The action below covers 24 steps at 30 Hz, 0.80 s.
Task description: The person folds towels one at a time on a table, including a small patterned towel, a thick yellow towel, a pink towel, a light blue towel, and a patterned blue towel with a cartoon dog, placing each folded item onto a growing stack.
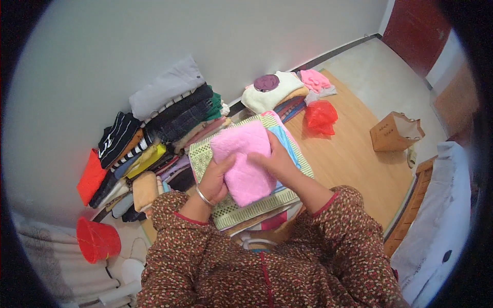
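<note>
A folded pink towel (245,138) is held up in front of me, between both hands. My left hand (215,178) grips its left edge, thumb on top and a bangle round the wrist. On the opposite edge, my right hand (275,160) presses its thumb on the face of the towel; its other fingers are behind. Below lies a stack of folded cloths topped by a green-and-white patterned cloth (204,161). A light blue cloth (284,145) shows on it beside my right hand.
Folded clothes (177,117) are piled along the wall at left. A white towel (275,94) carrying a round purple object (266,82) tops another pile. A red plastic bag (321,117), paper bag (393,133) and red bucket (100,240) stand around. At right is a bed (436,205).
</note>
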Available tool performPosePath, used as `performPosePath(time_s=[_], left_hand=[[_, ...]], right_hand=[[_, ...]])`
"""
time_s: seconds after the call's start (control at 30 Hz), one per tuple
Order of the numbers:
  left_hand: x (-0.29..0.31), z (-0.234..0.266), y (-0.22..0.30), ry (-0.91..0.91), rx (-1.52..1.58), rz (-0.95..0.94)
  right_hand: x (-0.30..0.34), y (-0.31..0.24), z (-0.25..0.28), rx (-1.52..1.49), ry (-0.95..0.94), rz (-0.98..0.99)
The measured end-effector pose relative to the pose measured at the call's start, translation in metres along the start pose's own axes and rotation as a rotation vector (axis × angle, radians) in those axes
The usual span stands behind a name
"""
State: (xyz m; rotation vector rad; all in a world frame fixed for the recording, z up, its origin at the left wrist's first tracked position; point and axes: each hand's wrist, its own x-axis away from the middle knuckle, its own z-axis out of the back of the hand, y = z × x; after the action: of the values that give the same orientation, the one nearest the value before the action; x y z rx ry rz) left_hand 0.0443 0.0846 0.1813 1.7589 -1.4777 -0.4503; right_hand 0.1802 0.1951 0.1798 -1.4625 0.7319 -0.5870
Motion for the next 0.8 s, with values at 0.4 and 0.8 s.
performPosePath(time_s=[0.4, 0.8], left_hand=[[-0.028, 0.008, -0.002, 0.517, -0.438, -0.447], [0.048, 0.017, 0.019, 0.298, -0.196, -0.263]], right_hand=[[0.019, -0.001, -0.024, -0.116, -0.056, -0.065], [0.008, 0.008, -0.056, -0.321, -0.104, -0.197]])
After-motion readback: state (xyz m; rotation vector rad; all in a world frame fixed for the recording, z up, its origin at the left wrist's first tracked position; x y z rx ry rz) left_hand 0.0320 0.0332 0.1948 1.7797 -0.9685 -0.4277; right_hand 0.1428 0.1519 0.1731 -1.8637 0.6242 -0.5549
